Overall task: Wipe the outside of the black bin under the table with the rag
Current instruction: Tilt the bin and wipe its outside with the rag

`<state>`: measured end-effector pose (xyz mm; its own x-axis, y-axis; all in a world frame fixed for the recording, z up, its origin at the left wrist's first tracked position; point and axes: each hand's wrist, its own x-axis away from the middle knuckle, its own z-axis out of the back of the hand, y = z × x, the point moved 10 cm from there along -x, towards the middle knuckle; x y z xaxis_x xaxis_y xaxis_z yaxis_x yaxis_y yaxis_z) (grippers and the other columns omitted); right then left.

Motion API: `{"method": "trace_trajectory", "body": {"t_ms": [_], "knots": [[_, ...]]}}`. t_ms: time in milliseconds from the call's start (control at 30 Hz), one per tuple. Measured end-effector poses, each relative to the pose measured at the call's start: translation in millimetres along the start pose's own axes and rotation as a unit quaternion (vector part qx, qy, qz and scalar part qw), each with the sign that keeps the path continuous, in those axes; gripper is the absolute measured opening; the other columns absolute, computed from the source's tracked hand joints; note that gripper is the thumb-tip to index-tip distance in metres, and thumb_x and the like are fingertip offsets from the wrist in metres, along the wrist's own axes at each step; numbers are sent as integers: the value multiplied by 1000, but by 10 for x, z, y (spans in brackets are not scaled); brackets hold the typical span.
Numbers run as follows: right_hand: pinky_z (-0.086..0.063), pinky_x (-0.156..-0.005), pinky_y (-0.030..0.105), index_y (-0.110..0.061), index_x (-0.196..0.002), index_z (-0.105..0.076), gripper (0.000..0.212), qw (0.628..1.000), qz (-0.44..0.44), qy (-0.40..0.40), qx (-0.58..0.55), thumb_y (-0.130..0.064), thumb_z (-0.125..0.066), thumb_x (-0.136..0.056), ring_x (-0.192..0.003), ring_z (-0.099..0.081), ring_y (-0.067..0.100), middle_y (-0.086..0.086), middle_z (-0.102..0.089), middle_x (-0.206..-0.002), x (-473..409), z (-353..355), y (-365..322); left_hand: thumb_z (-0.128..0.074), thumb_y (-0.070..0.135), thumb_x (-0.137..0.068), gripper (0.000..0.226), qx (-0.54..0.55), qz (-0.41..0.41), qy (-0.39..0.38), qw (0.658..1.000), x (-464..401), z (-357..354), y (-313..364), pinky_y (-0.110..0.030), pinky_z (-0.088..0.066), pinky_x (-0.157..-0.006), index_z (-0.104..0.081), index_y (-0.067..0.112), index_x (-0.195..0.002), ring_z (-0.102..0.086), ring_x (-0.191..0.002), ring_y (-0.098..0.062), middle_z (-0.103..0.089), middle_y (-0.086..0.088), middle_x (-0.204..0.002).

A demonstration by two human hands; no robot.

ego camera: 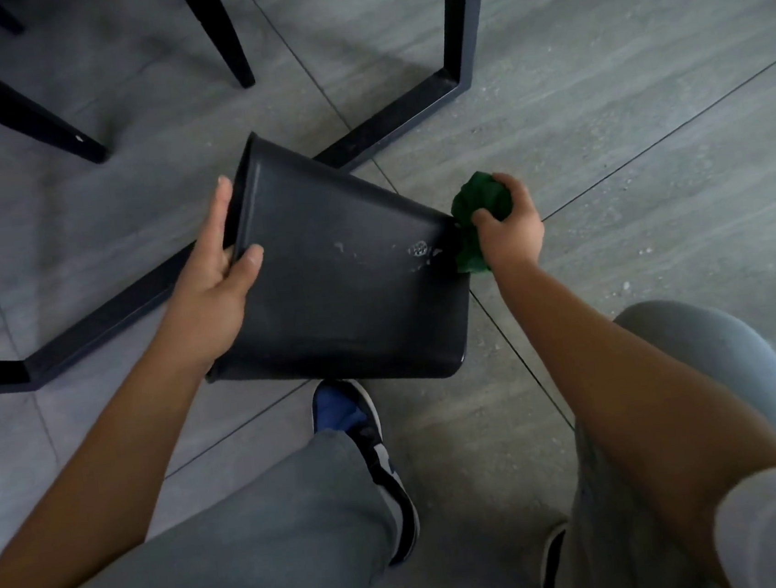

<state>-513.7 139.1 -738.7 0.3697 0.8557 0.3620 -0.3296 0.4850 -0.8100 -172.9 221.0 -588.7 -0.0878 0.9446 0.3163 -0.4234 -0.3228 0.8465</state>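
The black bin point(342, 289) is tipped on its side above the floor, its open rim toward the upper left and its base toward the right. My left hand point(216, 273) grips the rim, fingers inside and thumb on the outer wall. White specks and a small embossed mark show on the wall near the base. My right hand point(511, 228) holds a bunched green rag point(479, 202) pressed against the bin's base end at the right.
A black metal table frame point(464, 80) runs along the floor behind the bin. Black chair legs point(225, 38) stand at the upper left. My grey trouser legs and a blue, black and white shoe point(368, 439) are below the bin on the grey tiled floor.
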Motion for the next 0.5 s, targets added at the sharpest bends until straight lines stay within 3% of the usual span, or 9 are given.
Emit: {"method": "trace_trajectory", "body": {"t_ms": [100,233,333,400,500], "knots": [[-58,-98,45,-37,-142,-56,51,999,1,-7,36,-20,-62,-95,-120,-65,33,6,-68,-134,35,-82,90,-46,19,-113,67,-5,-7,11,1000,-9,6,8,-42,-34,-127,-17,65,-152,-43,-149,-1,-32,10,-171],[-45,-92,33,-32,-141,-59,52,990,96,22,101,-15,-60,-92,-120,-54,35,1,-65,-140,261,-110,-77,-46,20,-113,67,-15,-20,12,1000,-25,-46,66,-37,-35,-126,-15,53,-162,-42,-149,0,-29,13,-172],[-46,-100,37,-30,-142,-60,56,987,136,16,84,-14,-65,-88,-126,-49,32,2,-56,-147,565,-199,-253,-44,28,-113,62,-9,-21,25,999,-41,-58,80,-37,-27,-128,-14,54,-162,-33,-155,-3,-25,14,-173],[-44,-108,38,-35,-144,-58,60,990,139,0,28,-19,-69,-87,-134,-47,28,5,-49,-151,859,-287,-348,-38,33,-114,59,-26,-21,42,999,-28,-54,92,-19,-17,-124,-11,50,-164,-17,-156,6,-14,22,-174],[-47,-110,43,-34,-142,-61,60,977,201,-35,-53,-26,-73,-83,-132,-50,27,10,-48,-147,1475,-460,-677,-32,31,-116,57,-49,-34,54,997,-9,-66,133,6,-14,-108,-9,40,-167,-12,-138,34,-11,31,-167]]}}
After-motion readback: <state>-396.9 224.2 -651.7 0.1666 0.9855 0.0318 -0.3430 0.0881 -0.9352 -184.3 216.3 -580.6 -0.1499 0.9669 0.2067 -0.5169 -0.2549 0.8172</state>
